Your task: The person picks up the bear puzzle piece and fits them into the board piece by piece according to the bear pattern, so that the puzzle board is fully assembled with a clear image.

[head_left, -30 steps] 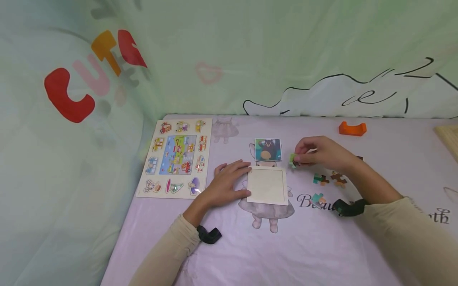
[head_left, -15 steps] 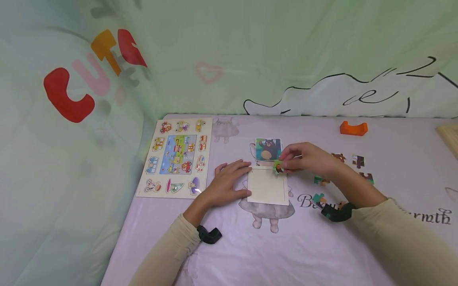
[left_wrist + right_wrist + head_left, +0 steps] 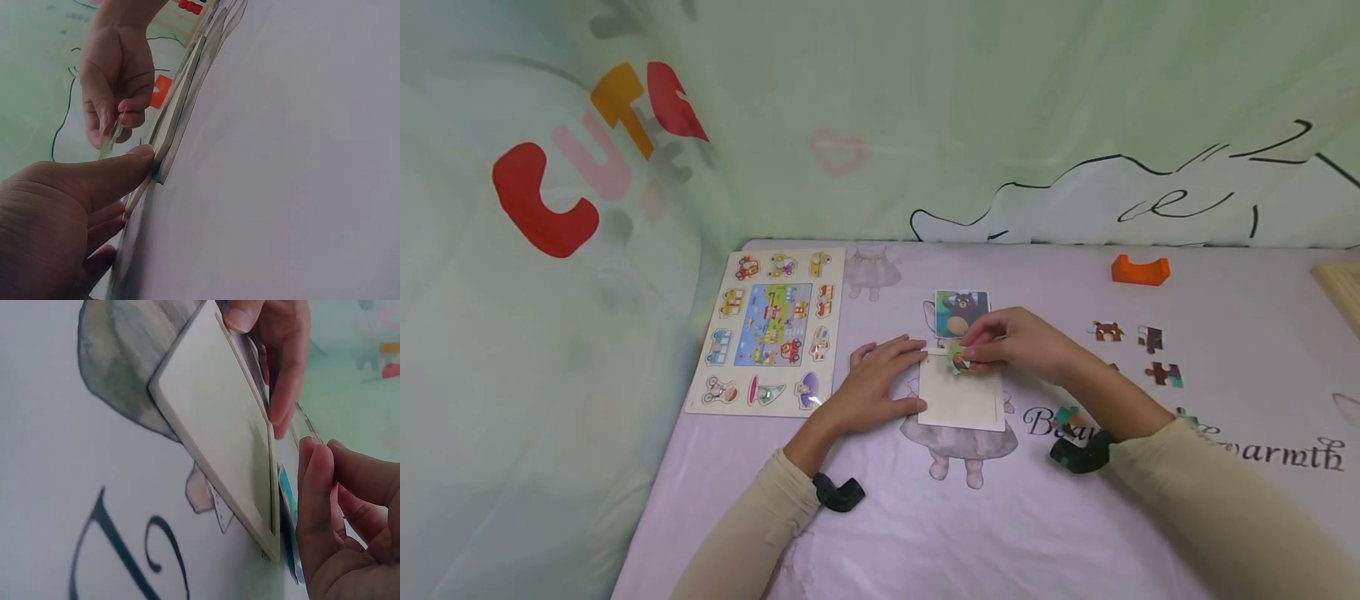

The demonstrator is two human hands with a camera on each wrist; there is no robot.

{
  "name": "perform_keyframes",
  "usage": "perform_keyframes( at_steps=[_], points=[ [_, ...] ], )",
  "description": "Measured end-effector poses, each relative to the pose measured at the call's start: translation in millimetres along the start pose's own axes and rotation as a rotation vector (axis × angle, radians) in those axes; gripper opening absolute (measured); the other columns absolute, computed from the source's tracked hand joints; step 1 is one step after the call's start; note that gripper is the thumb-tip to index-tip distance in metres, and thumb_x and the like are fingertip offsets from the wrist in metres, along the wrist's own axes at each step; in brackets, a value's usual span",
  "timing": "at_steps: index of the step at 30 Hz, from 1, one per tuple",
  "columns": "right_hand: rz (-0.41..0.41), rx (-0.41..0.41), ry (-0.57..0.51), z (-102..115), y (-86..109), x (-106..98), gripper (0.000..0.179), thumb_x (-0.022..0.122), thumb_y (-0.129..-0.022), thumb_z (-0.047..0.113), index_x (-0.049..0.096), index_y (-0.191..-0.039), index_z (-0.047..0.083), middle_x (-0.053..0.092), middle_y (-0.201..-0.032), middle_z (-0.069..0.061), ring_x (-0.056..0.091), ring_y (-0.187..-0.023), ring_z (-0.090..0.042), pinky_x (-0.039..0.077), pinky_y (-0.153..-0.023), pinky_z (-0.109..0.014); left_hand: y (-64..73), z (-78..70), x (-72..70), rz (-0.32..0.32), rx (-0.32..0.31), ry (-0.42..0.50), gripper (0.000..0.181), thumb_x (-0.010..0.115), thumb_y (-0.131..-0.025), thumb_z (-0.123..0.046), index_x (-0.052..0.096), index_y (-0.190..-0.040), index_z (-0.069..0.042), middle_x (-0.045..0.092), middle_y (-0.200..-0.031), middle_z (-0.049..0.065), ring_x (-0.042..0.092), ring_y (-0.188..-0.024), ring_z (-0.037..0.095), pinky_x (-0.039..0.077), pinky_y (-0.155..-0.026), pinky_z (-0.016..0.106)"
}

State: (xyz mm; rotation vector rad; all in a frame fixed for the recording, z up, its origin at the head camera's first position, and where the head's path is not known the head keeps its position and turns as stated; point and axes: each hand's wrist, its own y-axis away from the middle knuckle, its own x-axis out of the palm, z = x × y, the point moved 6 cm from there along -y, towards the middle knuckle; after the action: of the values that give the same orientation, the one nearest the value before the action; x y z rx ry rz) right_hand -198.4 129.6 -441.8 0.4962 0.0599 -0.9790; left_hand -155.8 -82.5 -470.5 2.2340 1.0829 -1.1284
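My right hand (image 3: pixel 1021 343) pinches a green and brown jigsaw piece (image 3: pixel 957 358) between thumb and fingertips, over the upper part of a square wooden puzzle tray (image 3: pixel 958 400). The left wrist view shows that piece (image 3: pixel 111 145) edge-on, tilted, in the fingertips. The tray's raised rim and bare inside (image 3: pixel 206 406) show in the right wrist view. My left hand (image 3: pixel 880 387) rests at the tray's left edge, fingers extended and spread, its thumb touching the rim. Just beyond the tray lies a bear picture card (image 3: pixel 958 312), partly covered by my right hand.
Several loose jigsaw pieces, among them a brown one (image 3: pixel 1107 332) and a brown and teal one (image 3: pixel 1163 374), lie right of the tray, some hidden by my right arm. A vehicle puzzle board (image 3: pixel 771 329) lies left. An orange block (image 3: pixel 1140 270) and a wooden edge (image 3: pixel 1337 292) are at far right.
My right hand has carried the jigsaw piece leftward, from right of the card to over the tray's top part. The left hand has stayed at the tray's edge.
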Motion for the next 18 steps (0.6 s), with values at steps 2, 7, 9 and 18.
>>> perform_keyframes(
  at_steps=[2, 7, 9, 18],
  points=[
    [0.004, 0.004, -0.009, 0.2, -1.7, 3.2, 0.027, 0.075, -0.092, 0.012, 0.069, -0.113, -0.004, 0.071, -0.095, -0.011, 0.071, -0.080, -0.017, 0.059, -0.078, -0.025, 0.2, 0.2, 0.1, 0.000, 0.001, 0.000, 0.072, 0.071, -0.091, -0.044, 0.047, -0.153, -0.016, 0.038, -0.163, -0.003, 0.024, -0.156, 0.018, 0.012, -0.121, 0.053],
    [-0.005, 0.019, 0.032, 0.2, -5.8, 9.0, 0.025, 0.074, -0.093, 0.013, 0.070, -0.113, -0.002, 0.073, -0.099, -0.011, 0.070, -0.080, -0.016, 0.058, -0.077, -0.023, 0.4, 0.2, 0.3, 0.001, 0.003, -0.006, 0.071, 0.070, -0.092, -0.045, 0.047, -0.153, -0.016, 0.038, -0.163, -0.003, 0.024, -0.156, 0.018, 0.013, -0.121, 0.053],
    [-0.010, 0.026, 0.053, -0.3, -7.9, 11.0, 0.023, 0.074, -0.093, 0.013, 0.071, -0.111, -0.001, 0.073, -0.099, -0.011, 0.070, -0.080, -0.016, 0.057, -0.075, -0.022, 0.1, 0.6, 0.6, 0.003, 0.000, -0.009, 0.071, 0.070, -0.092, -0.045, 0.047, -0.153, -0.017, 0.038, -0.163, -0.003, 0.023, -0.156, 0.017, 0.013, -0.121, 0.053],
    [-0.046, 0.055, 0.112, -3.5, -17.0, 21.1, 0.017, 0.075, -0.093, 0.012, 0.072, -0.106, 0.001, 0.075, -0.093, -0.009, 0.072, -0.074, -0.015, 0.058, -0.071, -0.023, -0.4, 0.6, 0.3, 0.004, -0.005, -0.005, 0.071, 0.071, -0.091, -0.044, 0.048, -0.152, -0.016, 0.039, -0.163, -0.003, 0.023, -0.156, 0.017, 0.012, -0.122, 0.053]
  ],
)
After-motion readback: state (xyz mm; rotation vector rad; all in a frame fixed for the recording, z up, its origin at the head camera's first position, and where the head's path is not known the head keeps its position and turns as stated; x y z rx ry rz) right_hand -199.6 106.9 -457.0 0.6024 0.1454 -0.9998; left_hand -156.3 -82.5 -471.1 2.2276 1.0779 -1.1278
